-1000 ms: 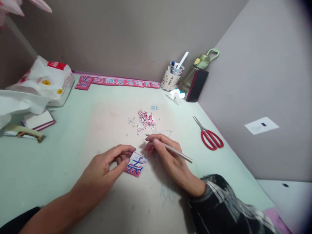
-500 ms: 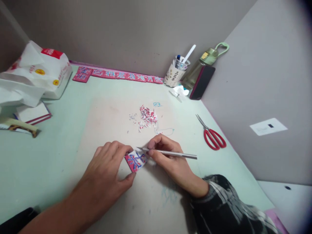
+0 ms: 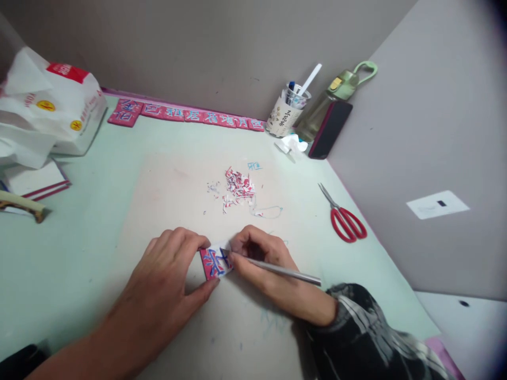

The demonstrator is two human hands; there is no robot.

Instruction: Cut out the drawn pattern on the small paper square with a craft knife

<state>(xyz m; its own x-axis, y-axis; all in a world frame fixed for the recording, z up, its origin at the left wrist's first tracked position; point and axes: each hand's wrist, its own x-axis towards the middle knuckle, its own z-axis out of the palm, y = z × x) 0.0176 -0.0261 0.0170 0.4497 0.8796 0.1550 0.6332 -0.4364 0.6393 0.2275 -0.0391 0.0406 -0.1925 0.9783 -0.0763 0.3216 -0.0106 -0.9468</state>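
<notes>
Between the thumb and fingers of my left hand (image 3: pixel 166 269) is a small carving block (image 3: pixel 212 265), lying flat on the mat, with a blue character drawn on its white face and pink where the surface is cut away. My right hand (image 3: pixel 265 264) grips a slim silver craft knife (image 3: pixel 285 271) like a pen. The knife's tip meets the blue strokes on the block's right half, and my fingers partly cover that edge. Beyond the block lies a heap of red and white shavings (image 3: pixel 238 184).
Carved pink blocks (image 3: pixel 194 115) line the back edge. At back right stand a pen cup (image 3: pixel 283 113), a green bottle (image 3: pixel 317 113) and a leaning phone (image 3: pixel 331 129). Red-handled scissors (image 3: pixel 347 224) lie to the right. A paper bag (image 3: pixel 59 105) and white blocks (image 3: pixel 34 177) are on the left.
The knife tip has moved down and nearer onto the block's drawn face, and the handle's back end has dropped. My left hand still holds the block. The whole view has shifted slightly.
</notes>
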